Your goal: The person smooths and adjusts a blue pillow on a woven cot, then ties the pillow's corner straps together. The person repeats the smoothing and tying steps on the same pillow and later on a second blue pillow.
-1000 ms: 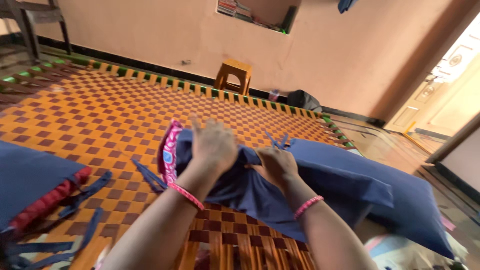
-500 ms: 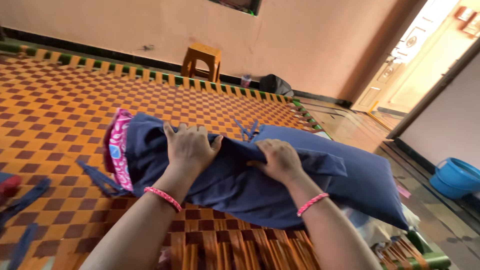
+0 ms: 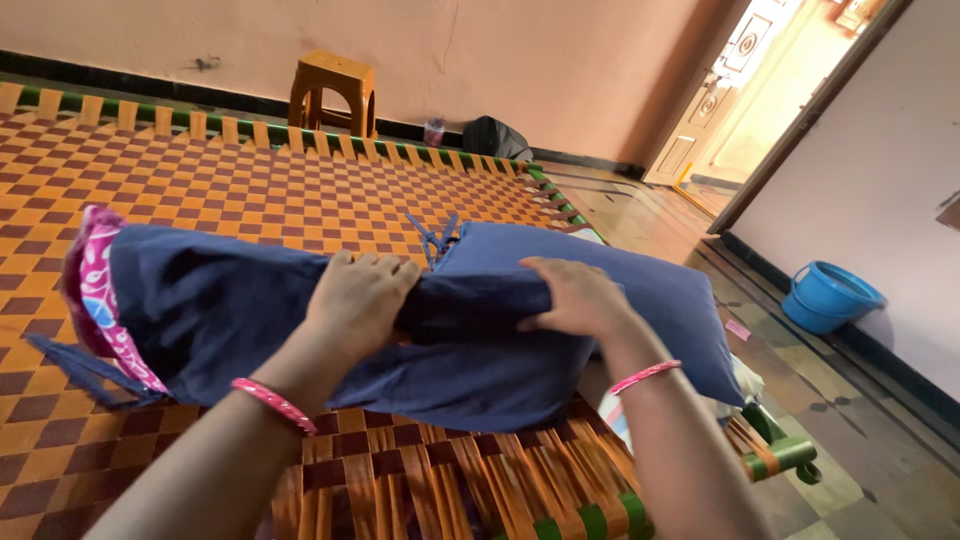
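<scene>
Navy cotton, soft and light, gives under my grip: the pillow [image 3: 500,320] lies across the woven cot [image 3: 250,190]. My left hand [image 3: 360,300] and right hand [image 3: 575,297] both clench bunched cover [image 3: 230,310] near its middle, where loose cloth holds best.

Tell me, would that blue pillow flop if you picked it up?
Probably yes. The blue pillow dents and creases where the left hand and right hand squeeze it, so it looks soft. It likely sags, seems light, and won't roll.
</scene>
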